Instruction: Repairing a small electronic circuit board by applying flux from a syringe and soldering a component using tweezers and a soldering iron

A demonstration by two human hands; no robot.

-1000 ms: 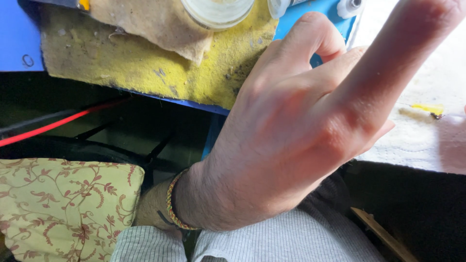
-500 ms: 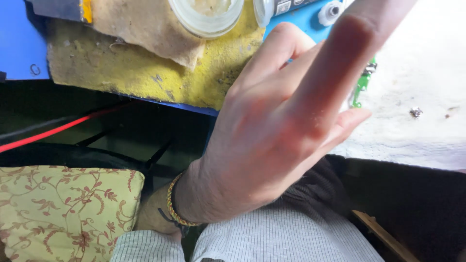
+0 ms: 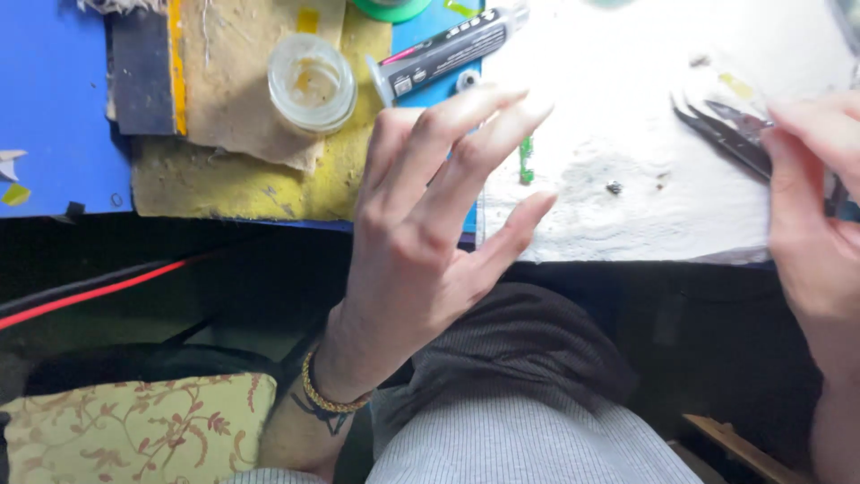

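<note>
Left hand (image 3: 421,242) hovers spread and empty at frame centre; right hand (image 3: 811,206) pinches dark tweezers (image 3: 726,134) at right. The tiny part (image 3: 614,187) lies untouched on the white bench pad (image 3: 627,224).

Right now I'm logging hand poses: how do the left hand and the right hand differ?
The left hand is open and empty, fingers spread above the bench edge; the right hand is closed around black tweezers. The left hand shows whole, with a gold bracelet at the wrist; the right hand is cut off by the frame. Both are bare.
</note>
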